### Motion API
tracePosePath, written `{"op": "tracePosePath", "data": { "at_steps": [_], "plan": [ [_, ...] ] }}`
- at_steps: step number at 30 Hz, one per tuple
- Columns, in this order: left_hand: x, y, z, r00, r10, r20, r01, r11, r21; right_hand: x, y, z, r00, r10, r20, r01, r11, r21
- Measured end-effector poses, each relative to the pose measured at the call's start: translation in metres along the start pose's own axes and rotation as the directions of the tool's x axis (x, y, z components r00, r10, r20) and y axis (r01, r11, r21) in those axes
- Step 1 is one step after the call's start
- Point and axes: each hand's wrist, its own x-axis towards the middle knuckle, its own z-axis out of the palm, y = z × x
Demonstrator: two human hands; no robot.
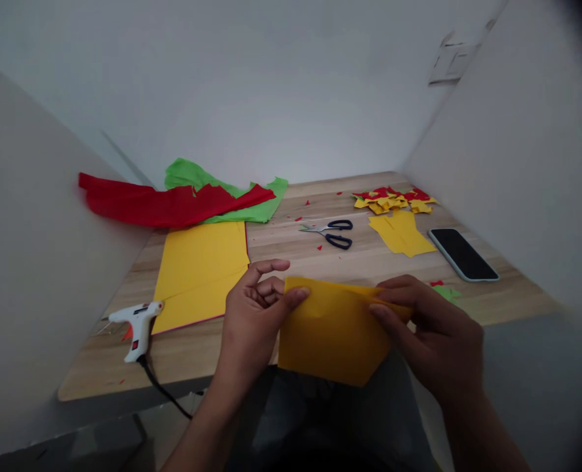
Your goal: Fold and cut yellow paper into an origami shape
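I am pinching a folded yellow sheet [333, 337] between my left hand [254, 314] and right hand [433, 328], with finished cut pieces [394, 200] piled beyond my right hand and uncut paper [200, 272] lying beyond my left.

No legible text, label or number.

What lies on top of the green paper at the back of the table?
Red paper lies across the green paper, hiding its middle. Only the green's upper hump and right end show. Whether anything lies beneath the red cannot be seen.
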Motion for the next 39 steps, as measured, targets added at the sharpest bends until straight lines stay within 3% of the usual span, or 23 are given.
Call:
{"op": "tracePosePath", "data": {
  "at_steps": [10, 18, 24, 31, 34, 37, 39],
  "plan": [
    [-0.003, 0.001, -0.002, 1.0, 0.004, 0.008, -0.004, 1.0, -0.011, -0.001, -0.011, 0.005, 0.984, 0.167, -0.069, -0.169, 0.985, -0.036],
    [-0.004, 0.002, -0.003, 0.999, 0.02, -0.028, -0.02, 1.0, 0.001, 0.0, -0.005, 0.004, 0.963, 0.242, -0.118, -0.248, 0.968, -0.038],
    [-0.003, 0.001, -0.005, 0.999, 0.021, -0.045, -0.019, 0.999, 0.048, 0.005, 0.001, 0.007, 0.925, 0.361, -0.119, -0.354, 0.932, 0.078],
    [0.002, -0.001, -0.006, 0.997, 0.007, -0.081, -0.005, 1.0, 0.027, 0.005, 0.019, 0.012, 0.854, 0.518, -0.053, -0.474, 0.817, 0.329],
    [0.011, -0.012, -0.01, 0.994, 0.005, -0.112, 0.001, 0.999, 0.046, 0.008, 0.035, 0.014, 0.81, 0.584, -0.055, -0.519, 0.757, 0.396],
    [0.029, -0.039, -0.018, 0.97, 0.086, -0.226, -0.051, 0.986, 0.159, 0.012, 0.054, 0.016, 0.757, 0.62, -0.206, -0.496, 0.751, 0.436],
    [0.045, -0.064, -0.024, 0.967, 0.101, -0.236, -0.03, 0.958, 0.285, 0.015, 0.063, 0.021, 0.781, 0.563, -0.269, -0.455, 0.809, 0.372]
  ]
}}
